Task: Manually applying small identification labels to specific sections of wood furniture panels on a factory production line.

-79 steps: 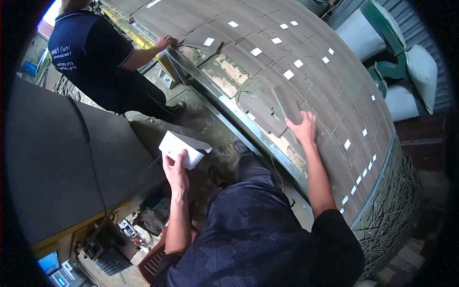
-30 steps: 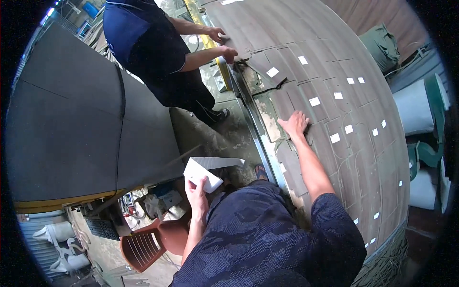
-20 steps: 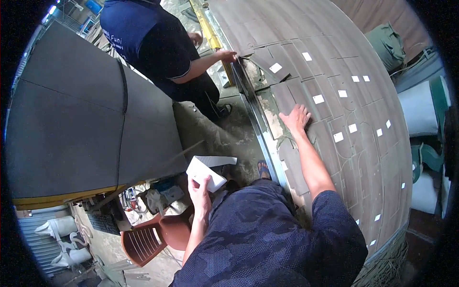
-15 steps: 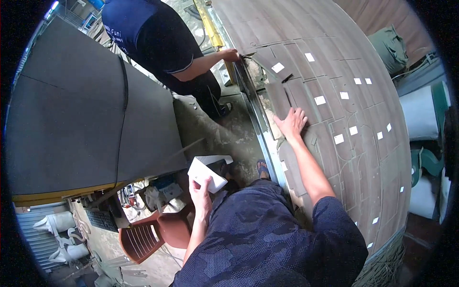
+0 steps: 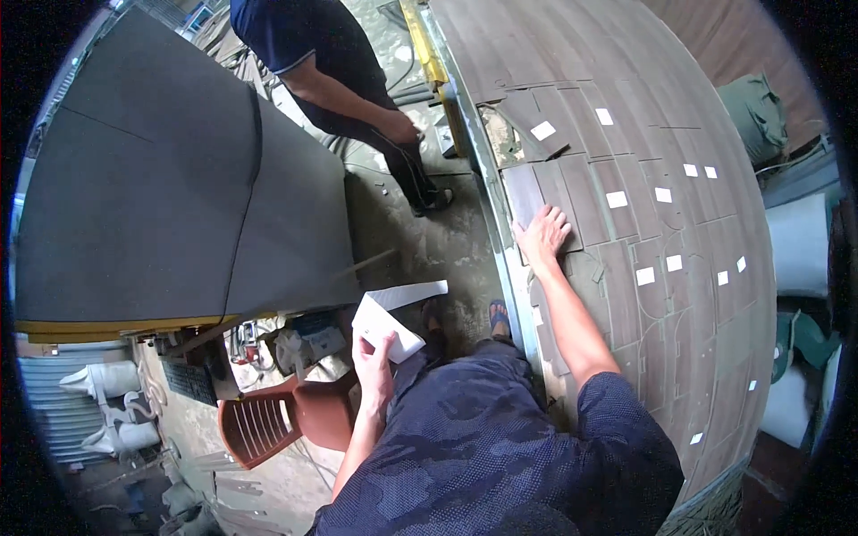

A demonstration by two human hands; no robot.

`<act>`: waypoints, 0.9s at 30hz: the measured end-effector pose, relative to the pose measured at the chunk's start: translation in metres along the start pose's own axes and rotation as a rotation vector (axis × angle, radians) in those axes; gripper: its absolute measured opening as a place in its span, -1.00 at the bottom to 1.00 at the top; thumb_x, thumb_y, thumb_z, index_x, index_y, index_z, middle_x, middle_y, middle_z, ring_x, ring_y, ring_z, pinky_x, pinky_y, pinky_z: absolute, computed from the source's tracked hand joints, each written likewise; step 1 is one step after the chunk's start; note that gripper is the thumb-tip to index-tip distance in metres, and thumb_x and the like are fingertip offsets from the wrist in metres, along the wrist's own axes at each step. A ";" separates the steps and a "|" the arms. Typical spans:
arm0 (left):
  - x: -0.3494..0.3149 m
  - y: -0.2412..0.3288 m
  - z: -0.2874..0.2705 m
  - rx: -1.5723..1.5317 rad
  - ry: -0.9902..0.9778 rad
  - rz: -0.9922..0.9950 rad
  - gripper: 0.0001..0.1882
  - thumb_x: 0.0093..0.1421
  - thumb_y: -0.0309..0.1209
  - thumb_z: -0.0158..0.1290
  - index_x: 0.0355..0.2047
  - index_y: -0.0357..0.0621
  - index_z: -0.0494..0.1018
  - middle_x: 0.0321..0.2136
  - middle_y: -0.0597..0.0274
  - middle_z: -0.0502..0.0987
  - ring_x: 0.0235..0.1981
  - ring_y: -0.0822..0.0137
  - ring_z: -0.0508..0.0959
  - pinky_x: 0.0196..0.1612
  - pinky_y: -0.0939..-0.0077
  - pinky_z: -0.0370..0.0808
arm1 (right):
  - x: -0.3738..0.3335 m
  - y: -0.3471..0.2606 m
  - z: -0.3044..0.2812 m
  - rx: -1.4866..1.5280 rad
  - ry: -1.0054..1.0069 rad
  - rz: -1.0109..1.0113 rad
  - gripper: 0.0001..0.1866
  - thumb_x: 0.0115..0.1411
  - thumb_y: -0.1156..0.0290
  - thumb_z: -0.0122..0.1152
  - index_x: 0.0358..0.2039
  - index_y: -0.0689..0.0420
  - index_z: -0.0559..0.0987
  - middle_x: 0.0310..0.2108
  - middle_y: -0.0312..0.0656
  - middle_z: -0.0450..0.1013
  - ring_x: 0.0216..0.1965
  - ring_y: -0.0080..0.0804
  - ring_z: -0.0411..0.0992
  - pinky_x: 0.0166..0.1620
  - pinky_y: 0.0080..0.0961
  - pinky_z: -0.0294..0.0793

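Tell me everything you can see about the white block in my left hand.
The white block is flat-faced and straight-edged, matte like paper or card, with a small dark mark near its left corner. It sits tilted in your left hand, the thumb across its face. A white strip extends from behind its upper edge to the right, its far end free. The block's underside is hidden.

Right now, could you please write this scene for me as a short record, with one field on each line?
Left hand: grips a white bundle; a white strip extends from near it
Right hand: rests on a flat piece
Work area: brown pieces laid side by side, several bearing white labels
Co-worker: stands ahead, to the left, in dark clothes
Left side: large dark grey surface
Lower left: reddish-brown chair with slatted back
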State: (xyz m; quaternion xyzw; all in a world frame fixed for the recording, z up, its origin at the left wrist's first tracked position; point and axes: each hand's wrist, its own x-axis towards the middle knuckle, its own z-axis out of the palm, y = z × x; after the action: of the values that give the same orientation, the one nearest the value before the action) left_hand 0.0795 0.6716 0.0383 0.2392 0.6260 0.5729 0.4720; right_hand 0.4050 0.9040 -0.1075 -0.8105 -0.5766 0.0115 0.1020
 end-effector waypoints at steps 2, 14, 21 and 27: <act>-0.013 -0.002 -0.004 0.009 0.037 -0.011 -0.48 0.27 -0.55 0.26 0.22 -0.23 0.39 0.04 0.21 0.54 0.05 0.35 0.55 0.16 0.40 0.49 | -0.004 -0.006 -0.006 0.016 -0.023 -0.018 -0.12 0.03 -0.23 0.41 0.10 0.29 0.46 -0.02 0.01 0.42 0.09 -0.06 0.35 0.14 -0.03 0.26; -0.043 -0.023 -0.049 0.056 0.015 -0.046 -0.42 0.20 -0.52 0.32 0.21 -0.23 0.38 0.03 0.22 0.56 0.02 0.32 0.55 0.13 0.37 0.50 | -0.066 -0.039 -0.035 0.365 0.201 -0.257 -0.33 0.36 -0.11 0.15 0.23 0.18 0.39 0.03 0.13 0.36 0.04 0.02 0.34 0.03 0.06 0.36; -0.046 -0.014 -0.171 0.153 -0.109 0.096 -0.44 0.22 -0.48 0.25 0.22 -0.24 0.36 0.02 0.17 0.57 0.02 0.29 0.59 0.09 0.34 0.60 | -0.320 -0.117 -0.017 0.590 -0.404 -0.665 -0.57 0.30 0.32 0.22 0.13 0.24 0.52 0.01 0.16 0.53 0.04 0.21 0.48 0.13 0.01 0.47; -0.038 -0.044 -0.299 -0.004 -0.183 0.077 -0.34 0.23 -0.38 0.26 0.31 -0.26 0.32 0.06 0.20 0.56 0.06 0.37 0.54 0.17 0.35 0.50 | -0.473 -0.030 0.069 0.665 -1.214 -0.428 -0.54 0.33 0.30 0.23 0.11 0.38 0.57 0.02 0.05 0.63 0.04 0.02 0.60 0.16 -0.22 0.55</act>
State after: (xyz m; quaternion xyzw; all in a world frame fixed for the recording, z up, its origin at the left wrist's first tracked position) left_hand -0.1518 0.4825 -0.0213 0.3133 0.5694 0.5677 0.5053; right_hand 0.2090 0.4805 -0.2169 -0.4567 -0.6437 0.6141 0.0052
